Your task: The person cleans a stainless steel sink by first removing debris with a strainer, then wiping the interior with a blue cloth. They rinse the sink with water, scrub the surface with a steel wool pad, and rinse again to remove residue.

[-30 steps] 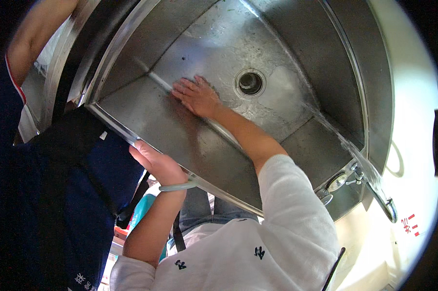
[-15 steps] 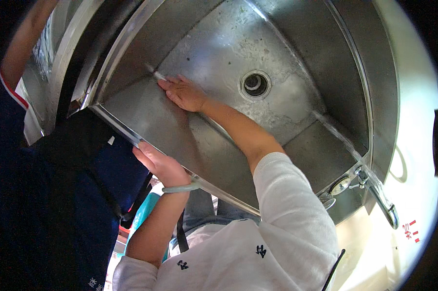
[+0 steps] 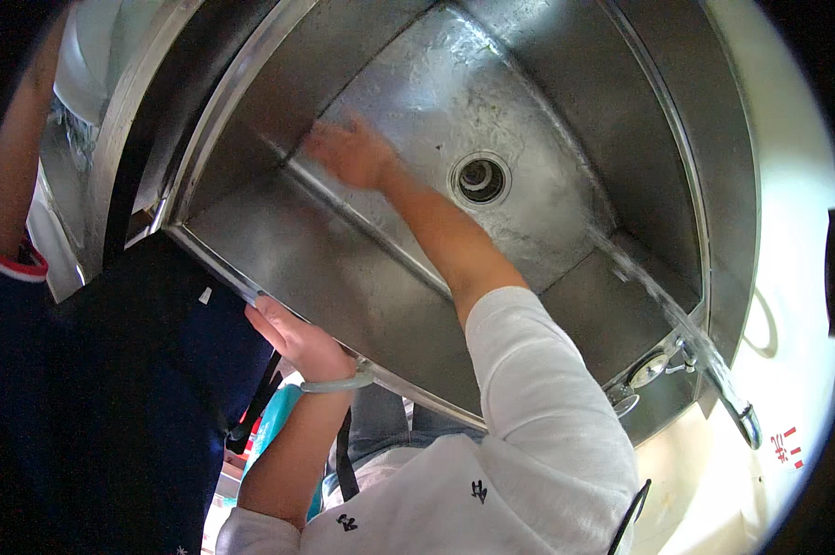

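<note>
One deep metal sink point(image 3: 362, 268) spreads in front, with the right hand point(image 3: 351, 155) over the left part of its floor point(image 3: 538, 231), open and empty, fingers loosely apart. The left hand point(image 3: 304, 344) rests at the near rim point(image 3: 415, 392), fingers close together, a pale bracelet point(image 3: 334, 383) behind it. Blur and angle make it hard to tell whether the right touches metal or the left grips the edge. A round drain point(image 3: 481, 178) lies right of the right hand; farther right, water point(image 3: 653, 291) streams in from a tap point(image 3: 748, 429). A co-worker in dark clothes point(image 3: 112, 388) crowds the left side.
</note>
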Action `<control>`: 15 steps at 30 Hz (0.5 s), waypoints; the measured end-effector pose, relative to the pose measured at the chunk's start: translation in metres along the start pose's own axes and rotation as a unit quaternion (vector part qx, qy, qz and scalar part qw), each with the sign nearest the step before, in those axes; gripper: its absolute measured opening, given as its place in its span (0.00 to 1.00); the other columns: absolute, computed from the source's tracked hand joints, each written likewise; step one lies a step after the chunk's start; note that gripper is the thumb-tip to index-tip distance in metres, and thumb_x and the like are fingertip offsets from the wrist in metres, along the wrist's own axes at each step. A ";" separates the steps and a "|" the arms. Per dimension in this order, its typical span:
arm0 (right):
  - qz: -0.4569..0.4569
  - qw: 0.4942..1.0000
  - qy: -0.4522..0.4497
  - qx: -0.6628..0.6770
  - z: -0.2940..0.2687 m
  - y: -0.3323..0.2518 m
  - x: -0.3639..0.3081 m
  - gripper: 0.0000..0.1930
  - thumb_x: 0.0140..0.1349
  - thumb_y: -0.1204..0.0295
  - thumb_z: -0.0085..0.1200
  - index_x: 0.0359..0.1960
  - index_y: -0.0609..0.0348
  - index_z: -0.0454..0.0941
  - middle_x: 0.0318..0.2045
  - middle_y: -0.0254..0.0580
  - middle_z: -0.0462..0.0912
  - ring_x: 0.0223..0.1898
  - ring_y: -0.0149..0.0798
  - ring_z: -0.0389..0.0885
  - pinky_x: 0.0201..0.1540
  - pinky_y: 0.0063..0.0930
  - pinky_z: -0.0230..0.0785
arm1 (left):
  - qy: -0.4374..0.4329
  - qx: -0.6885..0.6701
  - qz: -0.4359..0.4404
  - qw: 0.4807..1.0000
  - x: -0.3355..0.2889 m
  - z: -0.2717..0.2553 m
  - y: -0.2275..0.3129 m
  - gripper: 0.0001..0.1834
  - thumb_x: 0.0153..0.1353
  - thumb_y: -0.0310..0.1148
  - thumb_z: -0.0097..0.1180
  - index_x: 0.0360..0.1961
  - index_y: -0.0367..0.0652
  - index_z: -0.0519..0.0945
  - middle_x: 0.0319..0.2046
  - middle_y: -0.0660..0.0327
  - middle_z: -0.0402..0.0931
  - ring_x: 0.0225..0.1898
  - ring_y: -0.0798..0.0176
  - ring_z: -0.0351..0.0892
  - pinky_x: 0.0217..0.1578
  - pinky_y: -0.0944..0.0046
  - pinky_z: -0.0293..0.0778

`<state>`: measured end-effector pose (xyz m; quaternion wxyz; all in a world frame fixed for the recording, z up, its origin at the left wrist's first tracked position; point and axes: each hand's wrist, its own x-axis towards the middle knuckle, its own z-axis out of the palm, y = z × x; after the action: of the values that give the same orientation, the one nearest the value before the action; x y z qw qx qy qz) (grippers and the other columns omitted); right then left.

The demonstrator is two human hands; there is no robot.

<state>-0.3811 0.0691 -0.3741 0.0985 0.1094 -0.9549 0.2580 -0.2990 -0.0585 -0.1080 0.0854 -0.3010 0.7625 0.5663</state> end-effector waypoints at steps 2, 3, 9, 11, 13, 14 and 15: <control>0.216 0.970 -0.102 -0.033 -0.040 0.038 0.023 0.18 0.57 0.64 0.49 0.49 0.49 0.74 0.53 0.47 0.71 0.55 0.48 0.69 0.57 0.45 0.59 | 0.017 -0.010 -0.010 1.000 -0.002 0.000 0.001 0.34 0.68 0.55 0.34 0.67 0.46 0.48 0.58 0.47 0.60 0.55 0.53 0.64 0.55 0.58 0.62; 0.235 0.967 0.003 -0.102 -0.051 0.063 0.020 0.16 0.56 0.65 0.50 0.47 0.50 0.74 0.50 0.48 0.72 0.51 0.50 0.70 0.54 0.45 0.61 | 0.012 -0.017 -0.010 1.000 -0.001 -0.001 -0.001 0.34 0.68 0.55 0.34 0.67 0.46 0.48 0.59 0.48 0.60 0.55 0.53 0.64 0.56 0.58 0.62; 0.471 0.852 0.172 -0.149 -0.076 0.103 -0.034 0.11 0.52 0.72 0.50 0.37 0.60 0.76 0.43 0.48 0.75 0.48 0.49 0.72 0.51 0.45 0.64 | 0.068 -0.034 0.000 0.997 -0.001 0.006 -0.002 0.23 0.69 0.49 0.37 0.56 0.47 0.60 0.49 0.54 0.67 0.46 0.56 0.70 0.49 0.55 0.68; 0.274 0.916 0.241 -0.165 -0.078 0.109 -0.022 0.10 0.52 0.72 0.50 0.35 0.60 0.77 0.42 0.47 0.76 0.49 0.48 0.72 0.53 0.45 0.63 | 0.058 -0.058 -0.013 0.997 0.001 0.001 -0.004 0.23 0.69 0.50 0.37 0.56 0.46 0.60 0.49 0.54 0.68 0.47 0.56 0.70 0.48 0.55 0.68; 0.099 0.924 0.279 -0.243 -0.102 0.117 0.011 0.09 0.52 0.71 0.50 0.32 0.58 0.79 0.43 0.45 0.78 0.51 0.47 0.72 0.57 0.44 0.61 | 0.020 -0.044 -0.019 0.999 0.003 -0.007 -0.006 0.30 0.68 0.53 0.36 0.64 0.48 0.52 0.57 0.51 0.61 0.53 0.54 0.65 0.54 0.56 0.63; 0.118 0.924 0.229 -0.285 -0.110 0.142 0.017 0.11 0.53 0.70 0.50 0.36 0.58 0.78 0.45 0.44 0.77 0.53 0.45 0.71 0.58 0.42 0.59 | -0.008 -0.034 -0.021 0.999 0.003 -0.006 -0.005 0.34 0.68 0.55 0.36 0.67 0.49 0.47 0.61 0.49 0.58 0.57 0.53 0.63 0.57 0.56 0.60; 0.137 0.919 0.177 -0.324 -0.118 0.172 0.018 0.13 0.54 0.69 0.50 0.40 0.58 0.78 0.47 0.44 0.77 0.56 0.43 0.69 0.60 0.40 0.58 | -0.004 -0.026 -0.036 0.999 0.000 -0.002 0.000 0.34 0.68 0.55 0.35 0.68 0.50 0.45 0.61 0.49 0.57 0.57 0.54 0.63 0.58 0.55 0.59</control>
<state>-0.4277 0.2716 -0.3503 0.2593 -0.1077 -0.9590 -0.0399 -0.2989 -0.0607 -0.1072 0.1007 -0.3282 0.7360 0.5835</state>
